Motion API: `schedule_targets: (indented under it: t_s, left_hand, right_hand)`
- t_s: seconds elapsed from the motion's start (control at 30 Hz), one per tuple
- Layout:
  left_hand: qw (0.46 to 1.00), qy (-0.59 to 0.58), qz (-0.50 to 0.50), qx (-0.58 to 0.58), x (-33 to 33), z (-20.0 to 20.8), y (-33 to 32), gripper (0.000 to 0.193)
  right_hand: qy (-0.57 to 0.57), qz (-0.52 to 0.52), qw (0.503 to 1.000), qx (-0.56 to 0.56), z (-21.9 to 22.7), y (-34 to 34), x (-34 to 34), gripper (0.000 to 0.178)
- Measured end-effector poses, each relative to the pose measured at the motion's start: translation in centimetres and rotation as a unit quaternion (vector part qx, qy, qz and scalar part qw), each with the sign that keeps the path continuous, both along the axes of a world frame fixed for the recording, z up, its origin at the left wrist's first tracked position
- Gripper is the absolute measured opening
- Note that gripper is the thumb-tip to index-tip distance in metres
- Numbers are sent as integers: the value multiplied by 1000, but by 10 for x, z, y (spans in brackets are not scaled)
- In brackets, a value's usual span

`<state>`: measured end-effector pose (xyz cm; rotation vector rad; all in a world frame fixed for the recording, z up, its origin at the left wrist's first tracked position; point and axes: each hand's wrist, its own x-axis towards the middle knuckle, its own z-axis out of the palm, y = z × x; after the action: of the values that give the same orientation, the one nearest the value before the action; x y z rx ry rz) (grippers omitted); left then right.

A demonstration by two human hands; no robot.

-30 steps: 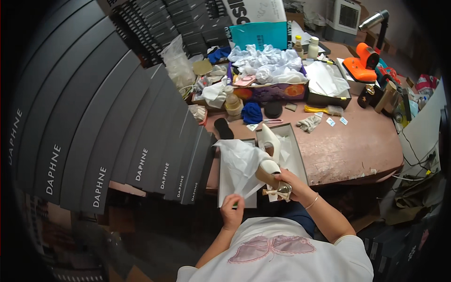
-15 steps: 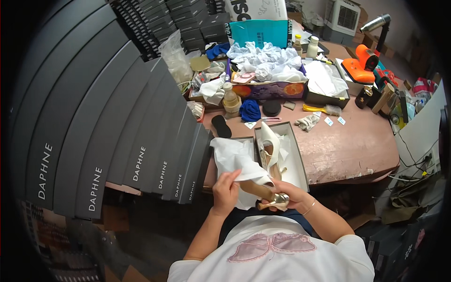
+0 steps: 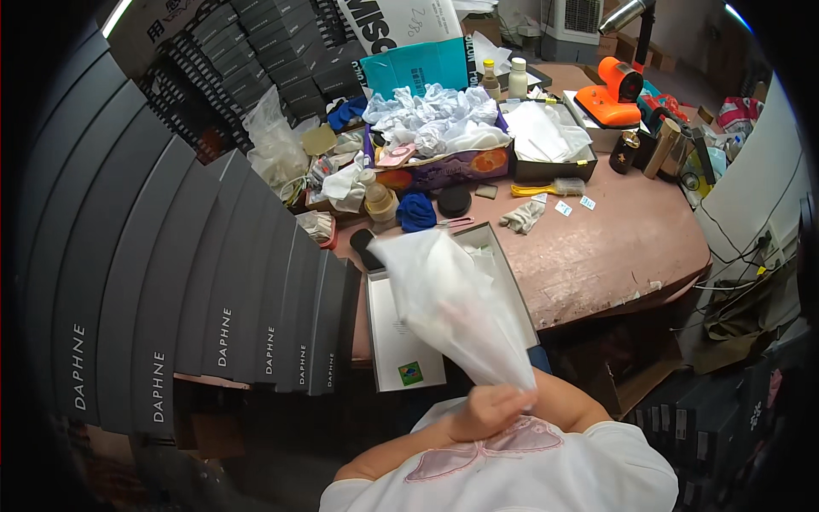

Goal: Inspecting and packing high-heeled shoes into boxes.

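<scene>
A thin white translucent bag (image 3: pixel 448 299) stretches from above the open shoe box down toward my chest. My left hand (image 3: pixel 495 410) is closed on its narrow near end, fingers pinched around the material. Behind the bag runs my right forearm (image 3: pixel 570 397). A pinkish patch glows faintly through the bag, perhaps my right hand, but its fingers cannot be made out. The shoe box (image 3: pixel 514 277) lies on the table's near edge, largely covered by the bag. Its white-lined lid or second half (image 3: pixel 399 333), bearing a small green sticker, lies to the left. No shoe shows.
Dark grey shoe boxes (image 3: pixel 192 282) tower on the left. On the pink table (image 3: pixel 606 247) are a carton of crumpled white paper (image 3: pixel 439 166), a black box (image 3: pixel 554 171), a yellow-handled brush (image 3: pixel 546 188), a blue cloth (image 3: pixel 416 212), a bottle (image 3: pixel 380 198) and an orange device (image 3: pixel 610 98).
The gold-heeled shoe in my right hand has gone from sight, and the bag now hangs full length across the box. My left hand has moved right and nearer my chest. The view has shifted.
</scene>
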<state>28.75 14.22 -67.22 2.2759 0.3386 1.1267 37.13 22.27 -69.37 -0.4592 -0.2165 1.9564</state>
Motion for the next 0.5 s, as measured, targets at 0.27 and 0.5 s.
schedule_targets:
  t_s: [0.27, 0.5]
  left_hand:
    - [978, 72, -62, -185, 18, 10, 31, 56]
    - [894, 274, 343, -89, -6, -50, 121, 31]
  right_hand:
    - [-652, -191, 717, 155, -10, 45, 172, 27]
    - [-888, 131, 297, 327, -39, 14, 173, 18]
